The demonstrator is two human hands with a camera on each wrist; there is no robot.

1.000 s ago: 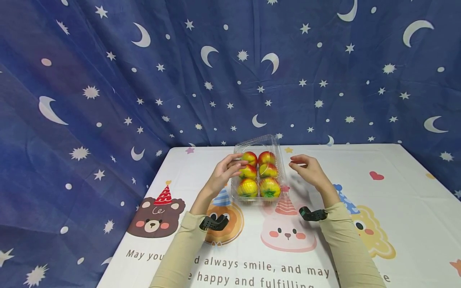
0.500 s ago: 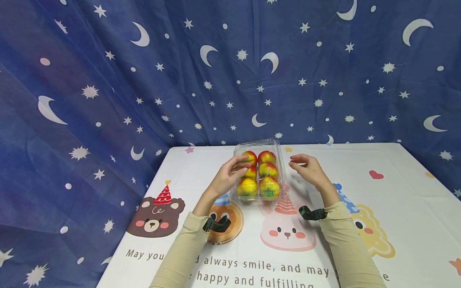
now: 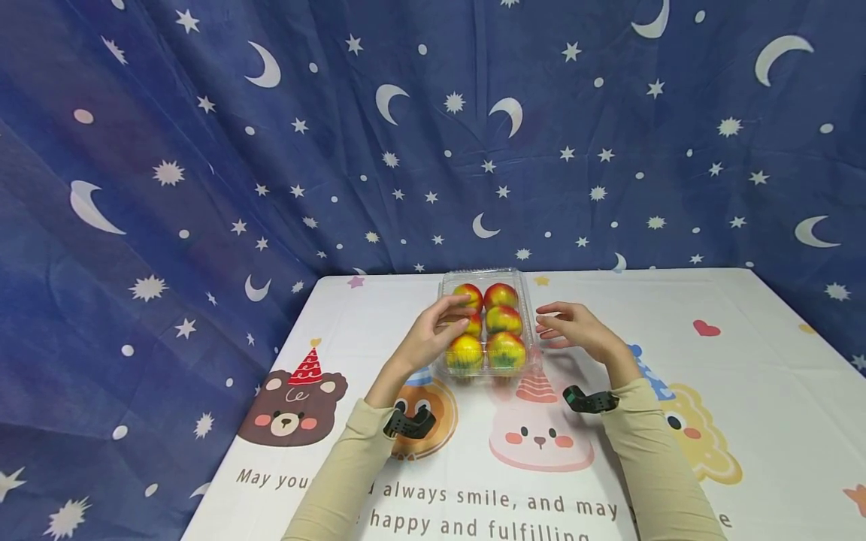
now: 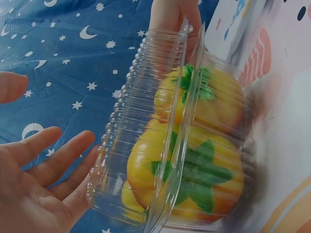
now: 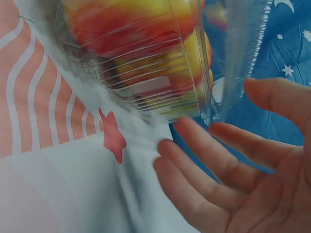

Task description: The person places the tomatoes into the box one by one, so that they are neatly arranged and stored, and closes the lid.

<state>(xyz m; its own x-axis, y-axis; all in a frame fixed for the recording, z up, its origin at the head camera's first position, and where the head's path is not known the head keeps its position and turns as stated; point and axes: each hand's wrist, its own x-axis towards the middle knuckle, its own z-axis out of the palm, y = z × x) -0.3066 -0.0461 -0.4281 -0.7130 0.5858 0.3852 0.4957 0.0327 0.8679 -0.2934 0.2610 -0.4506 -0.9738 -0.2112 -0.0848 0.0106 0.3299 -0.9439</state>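
A clear plastic clamshell box (image 3: 532,342) stands on the table, holding several yellow-and-red fruits (image 3: 504,319) with green leafy tops. Its lid (image 4: 121,111) lies over the fruits; in the left wrist view a narrow gap shows between the rims. My left hand (image 3: 426,338) hovers at the box's left side, fingers loosely bent above the lid and partly covering the left fruits. In the left wrist view its fingers are spread close to the lid's ribbed edge; contact is unclear. My right hand (image 3: 582,330) is beside the box's right wall, fingers extended, holding nothing.
A white printed tablecloth (image 3: 676,315) with cartoon animals and lettering covers the table. Behind it hangs a dark blue curtain (image 3: 433,135) with moons and stars. Each wrist wears a black strap-like mount (image 3: 588,400).
The lid has come down from a raised tilt to lie over the fruits. My left hand shifted slightly right over the box. My right hand's fingers straightened and moved a little toward it.
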